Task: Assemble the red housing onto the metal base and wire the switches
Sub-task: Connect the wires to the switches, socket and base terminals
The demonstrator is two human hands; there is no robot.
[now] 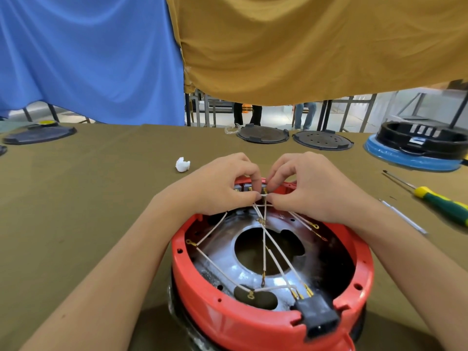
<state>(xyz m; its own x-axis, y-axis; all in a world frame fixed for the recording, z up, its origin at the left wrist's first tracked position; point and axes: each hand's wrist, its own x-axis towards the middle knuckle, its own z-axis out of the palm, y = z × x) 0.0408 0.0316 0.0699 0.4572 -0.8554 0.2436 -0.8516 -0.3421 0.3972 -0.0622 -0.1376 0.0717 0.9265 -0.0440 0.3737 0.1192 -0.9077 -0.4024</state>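
Note:
The round red housing (253,323) sits upside down on the table in front of me, with the shiny metal base (228,264) inside it. Several white wires (272,252) with brass terminals cross over the base. A black socket (317,315) is set in the near rim. At the far rim, by the switches' brass contacts (250,189), my left hand (222,183) and my right hand (311,186) meet. Both pinch the same white wire end between thumb and fingertips. The switches themselves are mostly hidden behind my fingers.
A green-and-yellow screwdriver (440,202) and a thin metal tool (405,219) lie to the right. A crumpled white scrap (182,164) lies left of my hands. Black lids (262,134) and a blue-and-black unit (417,150) stand along the table's far edge.

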